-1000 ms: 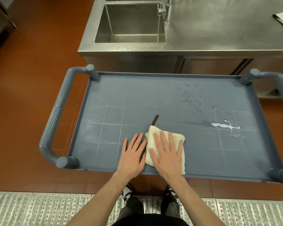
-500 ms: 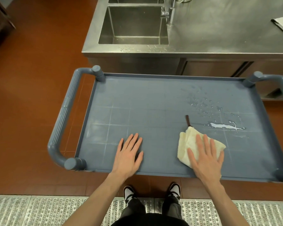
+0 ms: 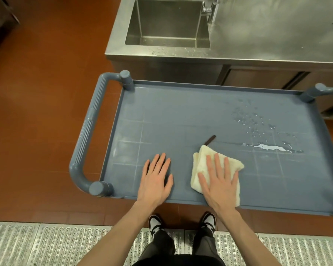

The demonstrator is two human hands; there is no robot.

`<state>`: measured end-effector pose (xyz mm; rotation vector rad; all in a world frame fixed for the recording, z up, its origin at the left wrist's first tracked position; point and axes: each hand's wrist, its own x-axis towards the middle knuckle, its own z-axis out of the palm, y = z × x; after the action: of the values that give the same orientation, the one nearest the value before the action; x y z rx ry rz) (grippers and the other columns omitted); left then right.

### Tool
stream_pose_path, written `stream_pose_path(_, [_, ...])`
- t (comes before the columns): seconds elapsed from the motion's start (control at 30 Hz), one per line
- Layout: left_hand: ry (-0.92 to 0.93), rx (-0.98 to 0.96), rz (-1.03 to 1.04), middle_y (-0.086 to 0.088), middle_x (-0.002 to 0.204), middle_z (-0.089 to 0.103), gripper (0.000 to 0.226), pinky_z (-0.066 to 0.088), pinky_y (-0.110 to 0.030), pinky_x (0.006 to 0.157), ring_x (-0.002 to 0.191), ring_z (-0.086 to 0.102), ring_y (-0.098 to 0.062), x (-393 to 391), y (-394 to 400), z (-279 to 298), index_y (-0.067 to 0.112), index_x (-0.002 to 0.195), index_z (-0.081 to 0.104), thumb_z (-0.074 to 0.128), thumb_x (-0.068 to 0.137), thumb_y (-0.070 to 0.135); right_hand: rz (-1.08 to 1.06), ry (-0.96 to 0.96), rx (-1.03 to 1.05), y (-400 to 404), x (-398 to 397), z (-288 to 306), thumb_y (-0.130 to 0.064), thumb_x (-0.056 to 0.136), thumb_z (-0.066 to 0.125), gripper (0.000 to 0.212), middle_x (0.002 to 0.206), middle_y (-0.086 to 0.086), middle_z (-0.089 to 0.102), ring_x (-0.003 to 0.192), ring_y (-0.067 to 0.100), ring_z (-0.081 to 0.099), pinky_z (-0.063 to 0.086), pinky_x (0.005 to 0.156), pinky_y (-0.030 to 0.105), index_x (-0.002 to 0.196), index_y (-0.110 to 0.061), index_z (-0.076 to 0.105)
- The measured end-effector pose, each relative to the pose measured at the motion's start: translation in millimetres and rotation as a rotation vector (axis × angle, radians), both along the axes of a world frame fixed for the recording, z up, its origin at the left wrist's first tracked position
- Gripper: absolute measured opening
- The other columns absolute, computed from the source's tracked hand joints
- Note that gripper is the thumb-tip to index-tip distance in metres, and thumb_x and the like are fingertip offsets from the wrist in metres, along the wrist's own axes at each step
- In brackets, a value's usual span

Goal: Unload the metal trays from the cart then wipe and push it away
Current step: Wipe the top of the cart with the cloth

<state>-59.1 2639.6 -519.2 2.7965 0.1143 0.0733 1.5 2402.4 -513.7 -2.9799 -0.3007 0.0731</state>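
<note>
We are standing at the blue cart (image 3: 181,116), and there are no metal trays on its top. Our right hand (image 3: 219,181) lies flat with fingers spread on a folded cream cloth (image 3: 198,162), pressing it down near the front edge. Our left hand (image 3: 156,179) is flat and open on the bare cart top, just beside the cloth, holding nothing.

The cloth looks soft and floppy, so we think it is best to press it with a flat palm and slide it. A little dark tag (image 3: 210,140) sticks out of its far corner.

A white puddle (image 3: 265,147) and some water drops (image 3: 248,120) sit to the right, a bit away from the cloth. That spot looks wet and slippery.

The cart looks stiff and probably rolls. To push it, we would grab the ribbed handle (image 3: 88,129) on the left end. The steel counter (image 3: 258,35) with its sink (image 3: 167,22) stands right behind the cart.
</note>
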Motion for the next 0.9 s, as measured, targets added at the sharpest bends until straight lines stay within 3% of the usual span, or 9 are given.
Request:
stream_pose_path(0.13, [-0.018,-0.004,0.005,-0.003,0.17,0.037,0.054,0.022,-0.05,0.13,0.16,0.029,-0.021,0,2,-2,0.017,0.159,0.046,0.037,0.109,0.035,0.169,-0.042,0.042,65,-18,3,-0.059,0.107,0.024,0.067,0.174,0.002,0.022,0.161,0.031,0.015,0.02,0.122,0.068,0.165,-0.026,0.027])
stream_pose_path(0.23, [-0.023,-0.019,0.014,-0.002,0.168,0.04,0.053,0.023,-0.047,0.131,0.159,0.031,-0.019,0,4,-3,0.015,0.159,0.045,0.032,0.11,0.031,0.161,-0.032,0.058,81,-21,4,-0.058,0.108,0.023,0.066,0.173,0.0,0.022,0.161,0.028,0.015,0.021,0.123,0.066,0.165,-0.026,0.027])
stream_pose_path(0.63, [-0.056,-0.014,-0.022,-0.003,0.166,0.044,0.052,0.022,-0.045,0.13,0.156,0.037,-0.023,-7,23,1,0.016,0.155,0.052,0.039,0.108,0.033,-0.04,0.001,0.021,-11,0,4,-0.066,0.1,0.03,0.072,0.173,-0.004,0.024,0.16,0.025,0.02,0.016,0.124,0.062,0.164,-0.033,0.026])
stream_pose_path(0.9, [-0.083,0.013,-0.007,-0.004,0.164,0.047,0.052,0.027,-0.049,0.127,0.154,0.04,-0.025,-18,57,2,0.016,0.152,0.055,0.042,0.106,0.037,-0.031,0.04,0.006,-39,2,8,-0.065,0.102,0.018,0.072,0.175,-0.004,0.014,0.162,0.026,0.009,0.012,0.126,0.06,0.167,-0.033,0.016])
